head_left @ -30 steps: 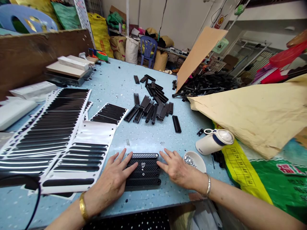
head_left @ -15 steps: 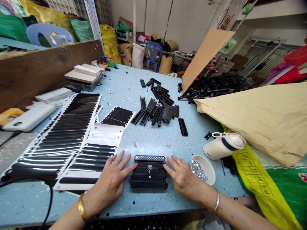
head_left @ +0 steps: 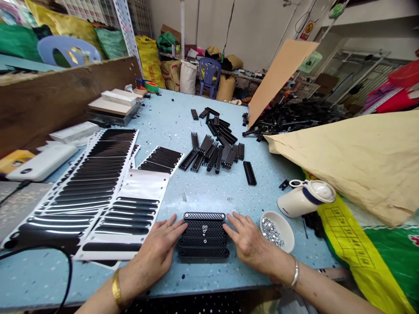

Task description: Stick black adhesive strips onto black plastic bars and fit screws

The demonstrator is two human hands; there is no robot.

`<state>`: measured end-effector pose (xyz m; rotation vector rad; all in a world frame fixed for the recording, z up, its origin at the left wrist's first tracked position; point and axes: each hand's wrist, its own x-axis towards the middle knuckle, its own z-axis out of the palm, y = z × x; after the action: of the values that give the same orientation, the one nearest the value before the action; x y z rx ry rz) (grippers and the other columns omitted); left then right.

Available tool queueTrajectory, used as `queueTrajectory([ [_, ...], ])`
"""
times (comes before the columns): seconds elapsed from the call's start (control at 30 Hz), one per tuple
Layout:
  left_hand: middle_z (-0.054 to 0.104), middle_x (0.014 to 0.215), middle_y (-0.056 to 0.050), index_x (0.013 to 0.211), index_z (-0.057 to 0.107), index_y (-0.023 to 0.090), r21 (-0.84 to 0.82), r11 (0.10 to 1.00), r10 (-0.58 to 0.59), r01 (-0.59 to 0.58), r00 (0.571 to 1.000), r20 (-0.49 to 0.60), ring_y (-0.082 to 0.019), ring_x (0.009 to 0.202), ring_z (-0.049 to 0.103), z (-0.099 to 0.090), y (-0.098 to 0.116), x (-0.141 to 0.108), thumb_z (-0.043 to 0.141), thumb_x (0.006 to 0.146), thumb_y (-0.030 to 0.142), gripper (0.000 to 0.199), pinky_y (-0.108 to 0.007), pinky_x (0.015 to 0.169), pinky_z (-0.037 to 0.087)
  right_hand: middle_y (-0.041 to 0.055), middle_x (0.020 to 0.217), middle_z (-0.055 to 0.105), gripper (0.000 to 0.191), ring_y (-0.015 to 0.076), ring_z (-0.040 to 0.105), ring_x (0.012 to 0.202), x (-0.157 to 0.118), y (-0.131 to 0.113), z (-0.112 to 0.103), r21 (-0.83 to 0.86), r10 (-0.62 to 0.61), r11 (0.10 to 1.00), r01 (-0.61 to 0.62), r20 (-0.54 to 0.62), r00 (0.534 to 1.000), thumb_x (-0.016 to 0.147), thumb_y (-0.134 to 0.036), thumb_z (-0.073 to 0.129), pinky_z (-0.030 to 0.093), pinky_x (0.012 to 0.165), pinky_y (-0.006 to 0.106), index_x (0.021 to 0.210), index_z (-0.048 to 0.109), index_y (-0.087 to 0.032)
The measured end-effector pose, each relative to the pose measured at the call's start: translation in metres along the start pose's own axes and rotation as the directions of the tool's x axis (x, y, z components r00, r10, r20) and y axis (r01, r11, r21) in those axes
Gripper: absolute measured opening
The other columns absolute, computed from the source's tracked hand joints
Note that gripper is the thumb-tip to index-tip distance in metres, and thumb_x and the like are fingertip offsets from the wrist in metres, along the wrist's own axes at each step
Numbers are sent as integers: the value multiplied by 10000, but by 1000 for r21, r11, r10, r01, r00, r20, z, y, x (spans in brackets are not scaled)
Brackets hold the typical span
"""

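Several black textured plastic strips (head_left: 203,253) lie side by side in front of me. The far one (head_left: 204,216) has a small silver nut at each end. A few loose silver nuts (head_left: 204,230) rest on the middle strips. My left hand (head_left: 161,244) lies at their left side, index fingertip at the end of the second strip, fingers stretched out. At the right side, my right hand (head_left: 247,237) touches the same strip's other end with its index finger, its fingers extended and apart. Neither hand is closed around anything.
A white bowl of small silver nuts (head_left: 272,231) stands right of my right hand, with a white lidded cup (head_left: 304,199) behind it. Black plastic parts (head_left: 212,150) are piled mid-table. Sheets of black stickers (head_left: 127,216) lie at left. A cardboard panel (head_left: 278,80) stands at right.
My left hand's fingers have drawn closer together, and its forearm has shifted slightly right. My right hand stays almost still. The strips and nuts look unmoved.
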<state>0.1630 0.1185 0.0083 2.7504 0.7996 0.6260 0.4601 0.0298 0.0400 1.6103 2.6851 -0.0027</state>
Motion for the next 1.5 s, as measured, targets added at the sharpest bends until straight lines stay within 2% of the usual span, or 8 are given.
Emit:
queueTrajectory([
  [0.2,706,1150,-144,1230,555,141,-8,1000,-1,1,1000,21,-297,1120,644,-5,5,11,346,820,4,480,-453,777,584,233,1365,511,564,390,473,1257,0,-1,2,-14,2,1000,-2,-1,1000,755,0,481,478,946,543,1310,545,-74],
  [0.6,614,1296,-173,1358,467,149,128,992,5,-1,1000,-31,-318,1192,586,0,7,-3,380,824,19,557,-511,861,534,215,1311,549,506,331,518,1190,2,-4,2,114,110,989,-96,-120,987,805,-5,447,465,935,496,1281,576,-115],
  [0.73,546,1371,-185,1293,537,120,148,987,73,-65,996,-52,-365,1348,399,-2,24,18,418,782,-12,541,-561,983,429,209,1324,536,481,390,457,1242,22,-21,-11,117,106,989,-91,-130,986,815,-56,470,428,940,531,1282,571,-119],
  [0.9,517,1407,-165,1288,547,115,139,986,77,-89,993,89,-411,1379,314,8,36,40,467,687,5,616,-622,1027,347,226,1339,517,502,419,425,1258,39,-38,-17,86,85,993,-79,-69,994,807,-106,492,414,925,529,1307,535,-87],
  [1.07,502,1427,-138,1248,578,159,75,993,87,-95,991,97,-381,1399,295,7,33,28,436,710,-20,584,-618,1034,337,221,1323,531,429,407,408,1268,25,-39,-12,83,45,996,-35,-123,991,822,-126,483,402,910,513,1236,593,-109],
  [1.2,480,1445,-145,1158,611,156,31,995,93,-94,994,54,-373,1408,283,-2,31,14,430,744,-11,481,-610,1022,354,212,1257,579,381,389,455,1218,12,-36,-7,118,105,990,-83,-194,975,793,-110,471,412,888,491,1126,655,-90],
  [1.33,462,1453,-161,1200,591,154,34,998,59,-59,998,-7,-359,1414,280,-5,31,9,424,764,-9,494,-599,1024,360,209,1280,566,443,391,449,1227,12,-36,0,140,125,985,-96,-219,968,786,-99,463,410,889,496,1197,629,-106],
  [1.5,492,1424,-175,1284,557,166,87,991,100,-102,995,25,-388,1394,308,1,33,14,432,736,-6,588,-624,988,386,208,1328,539,483,404,411,1267,15,-40,5,125,91,990,-68,-193,977,799,-134,488,393,902,518,1271,591,-145],
])
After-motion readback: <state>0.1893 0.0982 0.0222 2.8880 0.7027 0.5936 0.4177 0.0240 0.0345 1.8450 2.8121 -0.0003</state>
